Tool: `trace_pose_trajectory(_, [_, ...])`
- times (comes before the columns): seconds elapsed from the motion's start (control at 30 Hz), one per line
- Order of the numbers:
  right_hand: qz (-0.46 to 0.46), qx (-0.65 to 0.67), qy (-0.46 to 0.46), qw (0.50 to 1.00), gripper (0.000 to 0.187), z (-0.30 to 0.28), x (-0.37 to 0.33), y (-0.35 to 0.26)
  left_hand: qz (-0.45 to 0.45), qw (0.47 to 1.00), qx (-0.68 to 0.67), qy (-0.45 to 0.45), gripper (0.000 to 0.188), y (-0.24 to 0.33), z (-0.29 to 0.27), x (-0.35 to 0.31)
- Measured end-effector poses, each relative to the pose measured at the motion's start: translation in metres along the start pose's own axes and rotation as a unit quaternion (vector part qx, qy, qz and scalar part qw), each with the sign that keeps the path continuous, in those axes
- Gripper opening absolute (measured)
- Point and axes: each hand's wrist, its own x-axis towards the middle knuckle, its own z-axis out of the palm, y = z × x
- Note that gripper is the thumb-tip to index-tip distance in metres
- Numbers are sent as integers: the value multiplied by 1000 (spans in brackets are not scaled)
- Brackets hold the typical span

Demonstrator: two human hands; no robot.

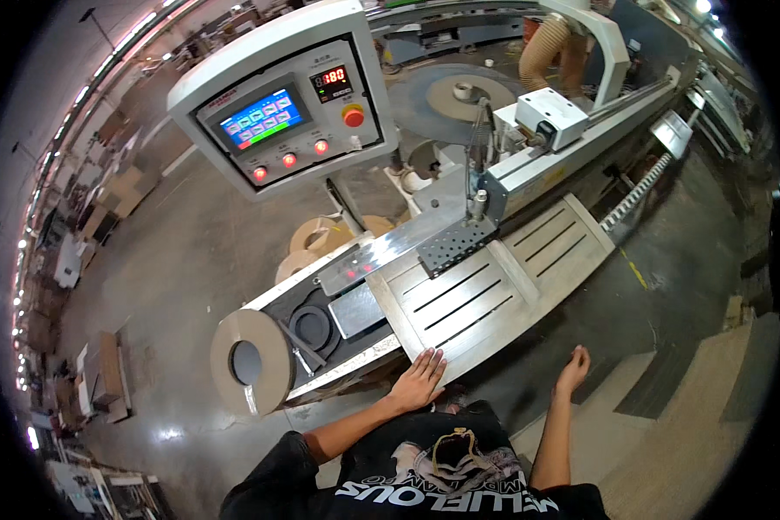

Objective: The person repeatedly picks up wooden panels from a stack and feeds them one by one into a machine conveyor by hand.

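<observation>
My left hand [419, 379] lies flat on the near left corner of a slotted metal work table [517, 273], fingers stretched out and nothing in its grasp. Off the table's near right side, my right hand [574, 370] hangs in the air, apart from everything, its fingers loosely bent and partly hidden. I see nothing held in it. A dark perforated plate [456, 246] sits over the far edge of the slotted table, against the long machine rail. No workpiece shows on the table.
A control panel [368, 152] with a lit screen and red buttons stands at the far left. Left of the table are a roll of brown edge banding [273, 380] and a dark coil [310, 328]. Stacked boards [698, 381] lie at right. A spiral shaft [641, 191] extends beyond the table.
</observation>
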Motion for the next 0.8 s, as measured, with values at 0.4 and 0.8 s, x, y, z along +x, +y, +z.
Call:
trace_pose_trajectory(0.4, [-158,-163,49,973,19,-96,-256,-93,135,983,-118,28,61,0,43,109])
trace_pose_trajectory(0.8, [-315,-454,407,727,32,-348,-464,-288,155,955,-232,104,50,2,8,115])
